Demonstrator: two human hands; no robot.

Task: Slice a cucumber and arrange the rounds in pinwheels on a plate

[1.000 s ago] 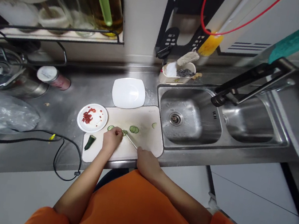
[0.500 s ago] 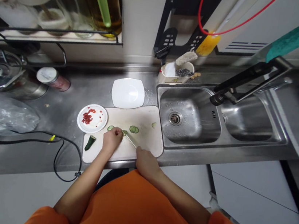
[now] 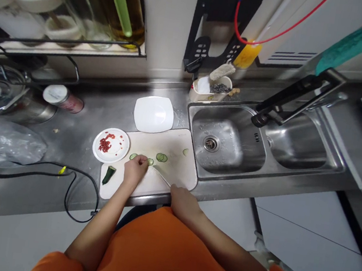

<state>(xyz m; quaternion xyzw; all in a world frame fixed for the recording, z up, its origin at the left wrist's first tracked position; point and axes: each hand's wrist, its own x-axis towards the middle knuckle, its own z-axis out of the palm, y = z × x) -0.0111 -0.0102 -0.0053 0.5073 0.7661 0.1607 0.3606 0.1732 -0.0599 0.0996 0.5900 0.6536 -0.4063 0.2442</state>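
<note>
I'm in an orange tee (image 3: 166, 249), short sleeves (image 3: 50, 265); arms bare down to left hand (image 3: 134, 169) & right hand (image 3: 184, 200).

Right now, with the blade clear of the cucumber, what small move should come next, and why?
Probably bring the knife in the right hand over to the cucumber piece held by the left hand for another slice: the blade sits apart from it over the cutting board, and only a few slices lie cut.

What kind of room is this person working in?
Most likely a kitchen: a steel double sink sits beside a cutting board with cucumber slices, and the right hand holds a knife.
</note>
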